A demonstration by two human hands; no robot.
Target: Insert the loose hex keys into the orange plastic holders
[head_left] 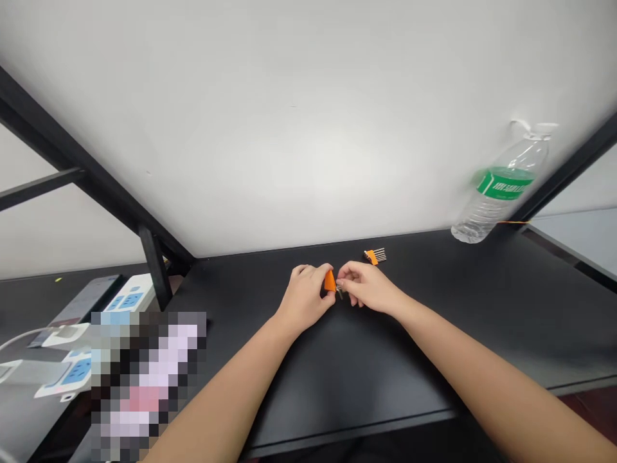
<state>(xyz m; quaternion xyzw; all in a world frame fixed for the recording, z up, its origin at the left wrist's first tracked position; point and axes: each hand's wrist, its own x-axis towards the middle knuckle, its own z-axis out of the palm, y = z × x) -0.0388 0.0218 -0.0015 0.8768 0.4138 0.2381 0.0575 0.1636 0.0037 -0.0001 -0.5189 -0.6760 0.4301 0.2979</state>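
Observation:
Near the middle of the black shelf, my left hand [308, 292] is closed, with thumb and fingers gripping a small orange holder [330, 281]. Just right of it, my right hand [364, 286] pinches a thin metal rod [340, 292] at the holder's right side. Whether the rod sits in the holder or is apart from it cannot be made out. Behind my right hand lies a second orange holder [371, 256], with several thin metal rods [380, 254] sticking out to the right.
A clear plastic bottle [499, 183] with a green label stands at the back right against the white wall [308, 128]. Black frame bars rise on both sides. Left are a white power strip [130, 292] with plugs, a phone [80, 308] and a blurred-out patch.

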